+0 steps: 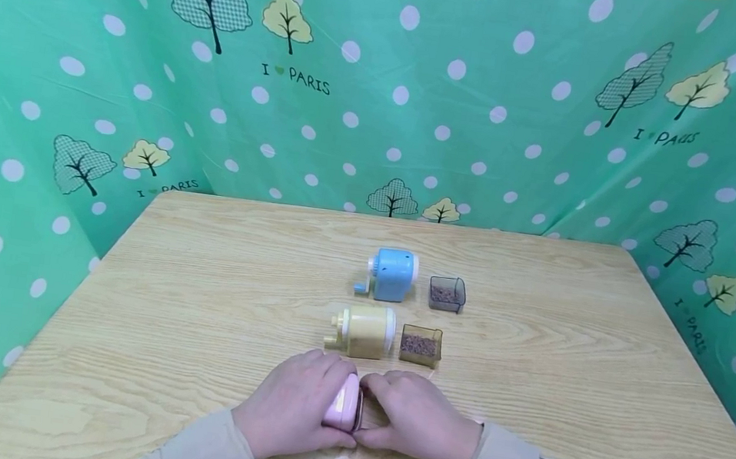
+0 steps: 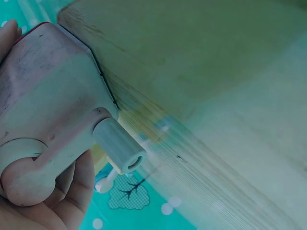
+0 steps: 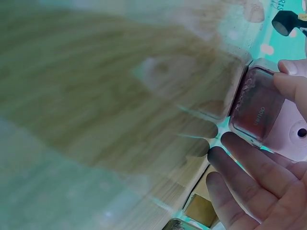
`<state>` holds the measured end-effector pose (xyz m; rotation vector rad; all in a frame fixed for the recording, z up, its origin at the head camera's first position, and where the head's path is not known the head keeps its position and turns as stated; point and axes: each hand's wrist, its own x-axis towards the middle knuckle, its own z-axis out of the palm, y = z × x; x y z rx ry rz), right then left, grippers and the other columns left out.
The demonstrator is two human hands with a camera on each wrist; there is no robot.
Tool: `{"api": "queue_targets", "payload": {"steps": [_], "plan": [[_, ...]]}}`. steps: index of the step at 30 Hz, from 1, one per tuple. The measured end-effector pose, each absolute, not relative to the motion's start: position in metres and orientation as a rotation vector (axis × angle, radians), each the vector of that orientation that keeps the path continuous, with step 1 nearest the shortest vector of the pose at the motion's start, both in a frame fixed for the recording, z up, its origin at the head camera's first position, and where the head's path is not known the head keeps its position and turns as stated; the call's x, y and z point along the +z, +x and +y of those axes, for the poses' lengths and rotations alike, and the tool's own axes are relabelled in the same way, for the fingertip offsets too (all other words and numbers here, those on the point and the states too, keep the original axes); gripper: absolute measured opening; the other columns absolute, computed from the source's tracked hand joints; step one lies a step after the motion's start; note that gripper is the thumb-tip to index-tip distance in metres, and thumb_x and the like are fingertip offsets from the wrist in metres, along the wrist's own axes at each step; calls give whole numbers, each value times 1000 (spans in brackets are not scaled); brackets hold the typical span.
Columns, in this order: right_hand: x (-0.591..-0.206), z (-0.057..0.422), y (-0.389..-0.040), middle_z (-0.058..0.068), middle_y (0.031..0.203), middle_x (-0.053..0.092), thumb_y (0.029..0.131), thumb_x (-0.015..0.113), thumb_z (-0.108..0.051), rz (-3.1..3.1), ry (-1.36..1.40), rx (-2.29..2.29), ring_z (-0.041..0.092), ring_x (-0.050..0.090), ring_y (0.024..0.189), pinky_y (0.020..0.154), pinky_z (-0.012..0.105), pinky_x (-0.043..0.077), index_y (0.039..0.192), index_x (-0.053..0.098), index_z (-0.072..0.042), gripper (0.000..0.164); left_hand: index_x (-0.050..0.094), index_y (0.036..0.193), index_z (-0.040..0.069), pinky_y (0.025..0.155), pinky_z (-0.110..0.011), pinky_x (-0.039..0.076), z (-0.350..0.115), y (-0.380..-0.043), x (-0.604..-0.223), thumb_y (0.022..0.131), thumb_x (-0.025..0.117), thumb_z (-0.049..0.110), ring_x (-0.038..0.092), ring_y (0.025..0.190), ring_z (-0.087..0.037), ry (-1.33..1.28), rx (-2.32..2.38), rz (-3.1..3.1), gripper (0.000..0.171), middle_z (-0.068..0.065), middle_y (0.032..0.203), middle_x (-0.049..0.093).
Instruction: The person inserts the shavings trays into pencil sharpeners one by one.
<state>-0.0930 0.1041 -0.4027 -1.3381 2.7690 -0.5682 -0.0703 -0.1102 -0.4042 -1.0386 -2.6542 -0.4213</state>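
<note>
Gripping the body of a pink hand-crank pencil sharpener (image 1: pixel 341 406), the left hand (image 1: pixel 296 406) probably steadies it near the middle of the counter's (image 1: pixel 208 278) near edge, leaving the drawer side facing the right hand (image 1: pixel 419 421). That hand has its thumb and fingers at opposite sides of the dark translucent shavings drawer (image 3: pixel 259 105), seemingly in a pinch. Farther toward the far edge stand a yellow sharpener (image 1: pixel 366 332) and then a blue sharpener (image 1: pixel 393 275); an amber drawer (image 1: pixel 419 359) and a smoke-grey drawer (image 1: pixel 445 306), both containing dark shavings, sit just to their right, presumably so each stays with its own sharpener. The left hand covers the pink sharpener's crank (image 2: pixel 69 143) from above, though the left wrist view shows it. Reflections blur both wrist views; the contact of the right fingertips is hard to confirm, and a black object (image 3: pixel 285 23) at the right wrist view's upper corner is cut off.
</note>
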Motion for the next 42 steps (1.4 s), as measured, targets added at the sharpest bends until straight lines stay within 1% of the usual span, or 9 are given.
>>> {"api": "queue_targets", "payload": {"steps": [5, 12, 16, 22, 32, 42], "plan": [[-404, 102, -94, -3, 78, 67, 80, 75, -47, 2764, -1342, -582, 3, 55, 67, 65, 26, 53, 105, 68, -2, 52, 61, 109, 9, 69, -29, 51, -110, -70, -403, 66, 77, 63, 54, 80, -12, -1037, -421, -2667, 71, 2, 98, 66], [-404, 100, -94, -5, 75, 64, 81, 73, -49, 2749, -1327, -594, 0, 50, 64, 62, 24, 51, 97, 66, -7, 46, 62, 109, 8, 70, -29, 51, -111, -71, -403, 66, 77, 64, 53, 80, -13, -1037, -416, -2683, 72, 2, 99, 66], [-404, 98, -93, -6, 74, 63, 81, 74, -48, 2742, -1317, -602, 0, 49, 64, 61, 22, 50, 93, 65, -9, 42, 62, 110, 9, 70, -29, 51, -111, -71, -403, 66, 76, 65, 53, 80, -13, -1038, -422, -2685, 73, 2, 99, 65], [-404, 97, -93, -4, 77, 65, 80, 74, -48, 2740, -1297, -597, 2, 54, 68, 63, 23, 52, 95, 65, -8, 44, 61, 110, 9, 69, -29, 51, -111, -71, -404, 65, 76, 65, 53, 79, -12, -1037, -431, -2678, 73, 2, 99, 65], [-403, 97, -93, -3, 78, 66, 81, 73, -50, 2743, -1310, -601, 2, 54, 68, 64, 23, 52, 99, 66, -5, 48, 62, 110, 10, 69, -29, 51, -111, -72, -404, 66, 75, 66, 53, 80, -12, -1038, -436, -2695, 73, 3, 99, 65], [-402, 97, -93, -1, 79, 67, 81, 73, -50, 2763, -1328, -581, 6, 58, 69, 68, 27, 54, 101, 68, -4, 51, 62, 113, 9, 69, -30, 52, -112, -72, -401, 67, 74, 66, 54, 81, -13, -1047, -405, -2724, 74, 1, 102, 66]]}}
